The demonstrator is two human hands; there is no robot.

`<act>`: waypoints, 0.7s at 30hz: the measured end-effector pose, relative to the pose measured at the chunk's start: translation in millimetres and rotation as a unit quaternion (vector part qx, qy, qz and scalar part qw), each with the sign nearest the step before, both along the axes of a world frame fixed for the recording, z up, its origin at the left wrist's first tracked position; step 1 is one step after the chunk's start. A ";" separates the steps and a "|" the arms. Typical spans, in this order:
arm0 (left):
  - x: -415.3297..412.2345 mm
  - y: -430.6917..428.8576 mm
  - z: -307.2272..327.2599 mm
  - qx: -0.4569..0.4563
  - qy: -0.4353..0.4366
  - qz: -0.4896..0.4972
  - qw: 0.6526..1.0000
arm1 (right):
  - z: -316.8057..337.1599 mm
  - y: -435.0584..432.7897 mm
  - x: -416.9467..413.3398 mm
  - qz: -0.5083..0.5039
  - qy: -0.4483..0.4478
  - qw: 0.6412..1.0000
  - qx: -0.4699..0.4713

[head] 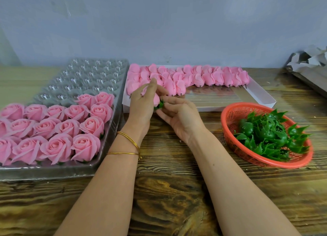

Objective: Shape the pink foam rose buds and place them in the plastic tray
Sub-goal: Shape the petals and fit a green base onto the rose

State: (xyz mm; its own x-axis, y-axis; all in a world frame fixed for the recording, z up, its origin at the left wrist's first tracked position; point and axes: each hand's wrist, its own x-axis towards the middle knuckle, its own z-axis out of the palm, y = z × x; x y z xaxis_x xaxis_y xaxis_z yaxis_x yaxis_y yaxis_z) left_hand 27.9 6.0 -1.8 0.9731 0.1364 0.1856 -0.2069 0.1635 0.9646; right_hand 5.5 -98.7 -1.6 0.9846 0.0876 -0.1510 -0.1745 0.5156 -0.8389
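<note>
Pink foam rose bud (146, 91) gripped by left hand (141, 109), right hand (180, 119) pinching its green calyx (160, 105)

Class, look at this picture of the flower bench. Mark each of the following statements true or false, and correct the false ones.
1. The left hand holds a pink bud. True.
2. The red basket holds pink roses. False: it holds green calyxes.
3. Every cell of the plastic tray is filled. False: the far cells are empty; finished roses fill the near ones.
4. Gold bangles sit on the left wrist. True.
5. The right hand lies flat on the table. False: it pinches a green calyx at the bud's base.
</note>
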 end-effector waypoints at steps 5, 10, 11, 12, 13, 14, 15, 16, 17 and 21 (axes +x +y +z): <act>-0.5 0.8 1.9 -0.034 0.003 -0.011 0.999 | 0.7 3.1 -2.8 0.012 0.009 1.000 0.022; -0.2 1.3 1.0 -0.030 0.004 -0.013 0.999 | 1.3 3.2 -4.8 0.027 0.023 0.998 0.049; 0.1 1.4 0.9 -0.029 0.005 -0.013 0.999 | 1.1 3.0 -5.2 0.027 0.022 0.998 0.051; 0.3 1.3 1.1 -0.028 0.006 -0.012 1.000 | 0.9 2.8 -5.4 0.025 0.021 0.998 0.053; 0.5 1.5 1.1 -0.026 0.006 -0.011 1.000 | 0.7 2.7 -5.4 0.023 0.019 0.998 0.053; 0.6 1.8 1.2 -0.023 0.006 -0.012 1.000 | 0.6 2.7 -5.2 0.020 0.017 0.998 0.052; 0.5 2.2 1.3 -0.017 0.006 -0.014 1.000 | 0.5 2.7 -5.0 0.018 0.015 0.998 0.050; 0.3 2.7 1.4 -0.010 0.007 -0.015 1.000 | 0.5 2.9 -4.9 0.015 0.013 0.999 0.048; 0.1 3.2 1.2 -0.002 0.009 -0.014 1.000 | 0.4 3.0 -4.8 0.013 0.012 0.999 0.047; -1.1 2.9 1.2 0.012 0.014 -0.013 1.000 | -0.2 3.9 -4.7 0.009 0.007 0.999 0.052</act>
State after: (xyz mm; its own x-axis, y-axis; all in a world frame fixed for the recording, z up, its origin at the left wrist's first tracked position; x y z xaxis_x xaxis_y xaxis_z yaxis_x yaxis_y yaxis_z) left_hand 26.8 8.8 -0.5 0.9813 0.1064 0.1607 -0.1751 0.1446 0.9739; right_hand 0.7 -94.8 -1.8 0.9806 0.1209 -0.1545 -0.1962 0.5972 -0.7777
